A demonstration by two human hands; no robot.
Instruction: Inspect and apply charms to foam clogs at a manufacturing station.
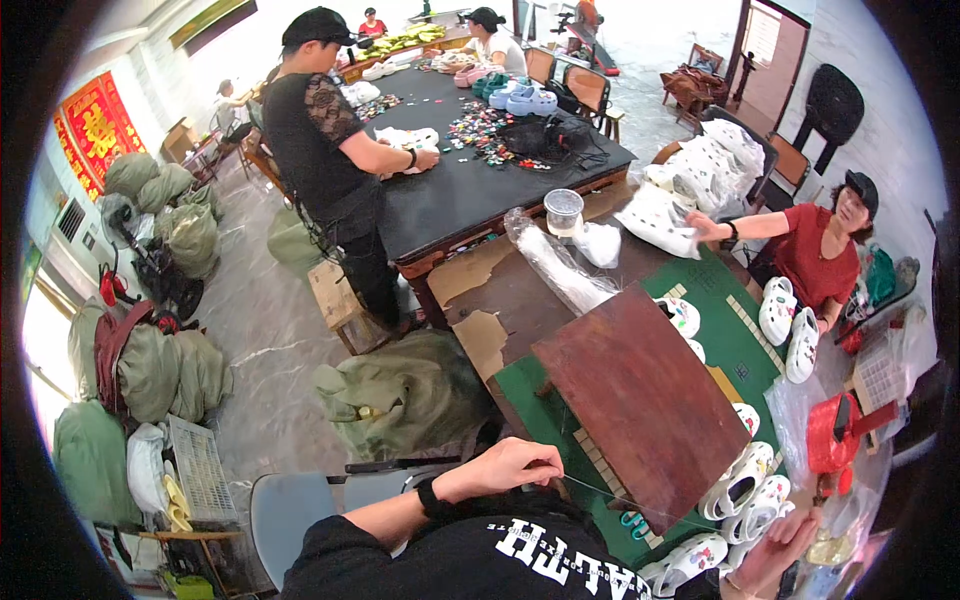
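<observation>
My left hand [515, 466] is closed in a pinch in front of my chest, near the dark red wooden board [640, 400]. A thin clear strand [640, 503] runs from its fingertips across the board's lower corner towards my right hand. At the lower right, my right hand [778, 552] is bent with its fingers together, apparently on the strand's other end; the grip is partly blurred. Beside it, several white clogs with colourful charms [758, 507] stand in a row along the board. A small teal item [634, 524] lies near the board's lower edge.
Across the green table [530, 395], a person in red [820, 250] reaches to bagged white clogs [665, 215]. A person in black [325, 150] works at the long dark table [450, 205]. Green sacks [400, 395] sit on the floor. A red basket [833, 432] stands right.
</observation>
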